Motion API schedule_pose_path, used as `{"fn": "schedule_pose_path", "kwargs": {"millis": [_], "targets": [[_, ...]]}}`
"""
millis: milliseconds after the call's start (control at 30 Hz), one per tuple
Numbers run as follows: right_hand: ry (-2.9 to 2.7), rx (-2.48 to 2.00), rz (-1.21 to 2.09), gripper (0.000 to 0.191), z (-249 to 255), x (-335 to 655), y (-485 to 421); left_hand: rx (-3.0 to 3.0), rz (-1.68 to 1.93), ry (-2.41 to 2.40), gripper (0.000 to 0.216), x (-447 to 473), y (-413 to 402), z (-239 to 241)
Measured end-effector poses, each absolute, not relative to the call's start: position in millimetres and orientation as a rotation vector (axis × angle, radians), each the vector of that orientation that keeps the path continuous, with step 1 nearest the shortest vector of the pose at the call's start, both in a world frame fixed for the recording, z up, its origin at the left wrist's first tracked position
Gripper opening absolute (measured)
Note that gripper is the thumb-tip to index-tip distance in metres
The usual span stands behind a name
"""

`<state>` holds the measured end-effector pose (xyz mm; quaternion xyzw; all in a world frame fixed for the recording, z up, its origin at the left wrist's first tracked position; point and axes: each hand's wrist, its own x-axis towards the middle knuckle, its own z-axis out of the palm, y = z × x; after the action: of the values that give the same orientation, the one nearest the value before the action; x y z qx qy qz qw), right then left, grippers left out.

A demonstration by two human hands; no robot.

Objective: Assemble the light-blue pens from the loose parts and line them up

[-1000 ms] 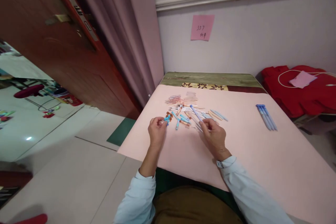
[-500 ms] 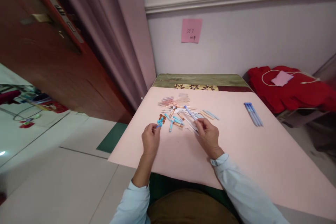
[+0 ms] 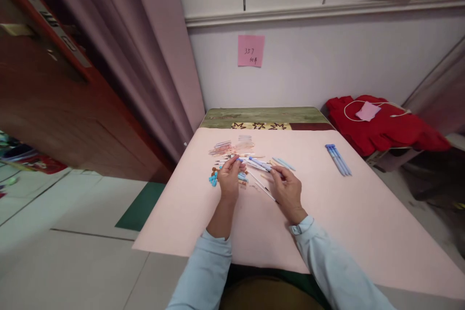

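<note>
My right hand pinches the near end of a pale pen with a blue tip, which points left over the pile. Opposite it, my left hand is closed at the fingertips on a small blue piece, held a little apart from the pen's tip. Small light-blue parts and brown parts lie left of my left hand. Behind that hand are short blue and brown tubes, partly hidden. White thin rods lie below the pen.
Several blue pens lie side by side at the right of the pink sheet. Blue and tan barrels and clear thin pieces lie farther back. A red cloth with a white cable stands beyond the table's right edge.
My left hand has moved right, from the small blue parts toward the pen, with a small blue piece in its fingers. My right hand still holds the pen; the view has shifted.
</note>
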<state>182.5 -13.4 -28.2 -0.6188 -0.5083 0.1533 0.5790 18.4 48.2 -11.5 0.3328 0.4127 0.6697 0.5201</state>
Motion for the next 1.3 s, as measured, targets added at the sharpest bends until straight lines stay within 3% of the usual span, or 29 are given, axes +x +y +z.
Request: {"fn": "schedule_pose_path", "kwargs": {"millis": [1300], "targets": [[-1.276,-1.431,0.401,0.028,-21.9,174.7,-20.4,0.811,1.589,0.964,0.043,10.6,47.1,-24.2]]}}
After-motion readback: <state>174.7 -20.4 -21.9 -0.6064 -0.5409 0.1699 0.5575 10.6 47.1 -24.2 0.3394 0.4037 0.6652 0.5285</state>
